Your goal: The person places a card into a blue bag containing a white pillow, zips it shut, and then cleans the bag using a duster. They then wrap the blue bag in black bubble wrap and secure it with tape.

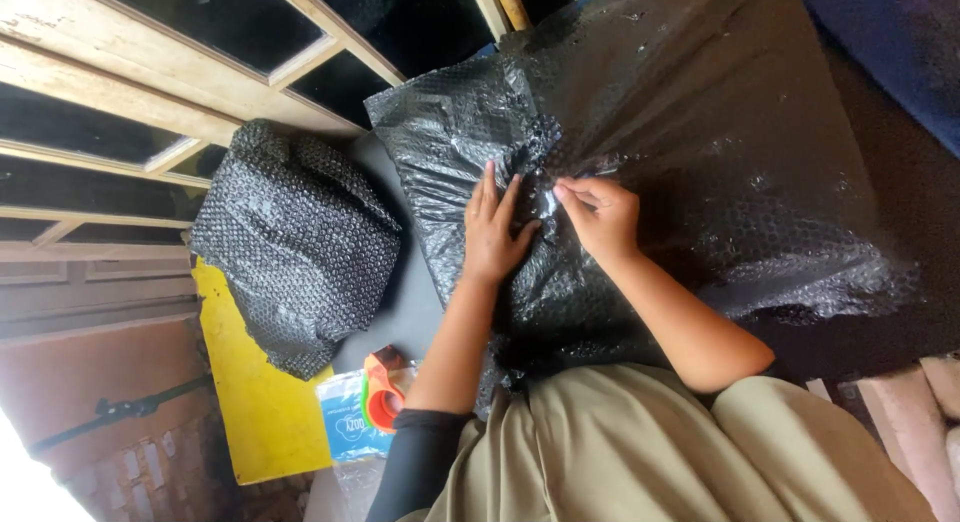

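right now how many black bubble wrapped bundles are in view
2. The large bundle lies under both hands, left hand and right hand; the smaller bundle sits at picture left. Others may be hidden.

— What sort of place is this looking like?
— A packing workshop: black bubble-wrapped bundles [300, 237] are lying about, an orange tape dispenser [382, 387] is sitting near, and rough timber frames [130, 92] are leaning at the left.

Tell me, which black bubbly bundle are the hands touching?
The big bundle on the right. Both hands rest on it; the smaller bundle sits apart, untouched.
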